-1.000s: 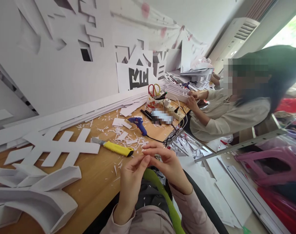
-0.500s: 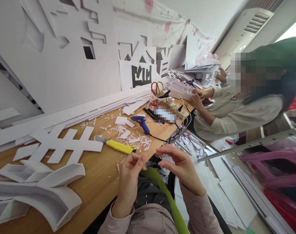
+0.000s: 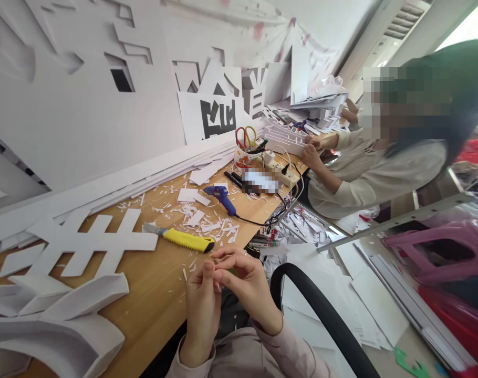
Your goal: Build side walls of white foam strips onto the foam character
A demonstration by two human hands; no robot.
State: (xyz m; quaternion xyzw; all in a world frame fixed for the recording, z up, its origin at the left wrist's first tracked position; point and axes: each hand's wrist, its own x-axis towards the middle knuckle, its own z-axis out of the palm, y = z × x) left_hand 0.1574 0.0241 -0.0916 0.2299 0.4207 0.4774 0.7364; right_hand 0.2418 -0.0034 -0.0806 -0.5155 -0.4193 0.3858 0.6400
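Observation:
My left hand and my right hand meet in front of my body by the desk edge, fingertips touching. Both are closed, thumbs against fingers. Whatever lies between the fingertips, if anything, is hidden or too small to name. Just beyond them a yellow utility knife lies on the wooden desk, its tip against a flat white cut-out character. Further back rests a blue glue gun, its cord running right, among white paper scraps. A raised white foam letter stands at the near left.
A cup of scissors, a phone and a power strip stand at the back. A co-worker handles a white ribbed piece. A black chair arm curves at my right. White sheets cover the floor.
My hands have come together, the right moving left until its fingertips touch the left's. The view has shifted; the green strap across my lap is mostly out of sight and the black chair arm shows.

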